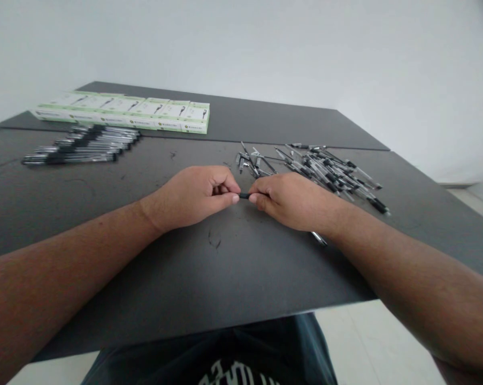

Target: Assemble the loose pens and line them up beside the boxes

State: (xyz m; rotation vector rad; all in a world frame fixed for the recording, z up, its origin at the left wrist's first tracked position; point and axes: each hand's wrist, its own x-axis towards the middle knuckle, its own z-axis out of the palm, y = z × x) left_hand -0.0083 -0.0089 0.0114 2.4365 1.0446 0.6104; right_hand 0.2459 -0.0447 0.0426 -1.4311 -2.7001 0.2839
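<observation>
My left hand (197, 195) and my right hand (293, 200) meet over the middle of the table. Each pinches between thumb and forefinger one side of a pen, whose short black section (244, 195) shows between the fingertips. Most of this pen is covered by my fingers. Below my right wrist a clear pen end (319, 239) sticks out; I cannot tell whether it belongs to the held pen. Just beyond my right hand lies a loose heap of clear and black pen parts (329, 171), with several thin refills and clips (257, 160) at its left.
At the left, finished-looking pens (84, 144) lie side by side in a slanting row. Behind them stands a row of white and green boxes (145, 113). Dark thin shreds (214, 240) are scattered on the grey table (185, 294), whose front edge is close to my lap.
</observation>
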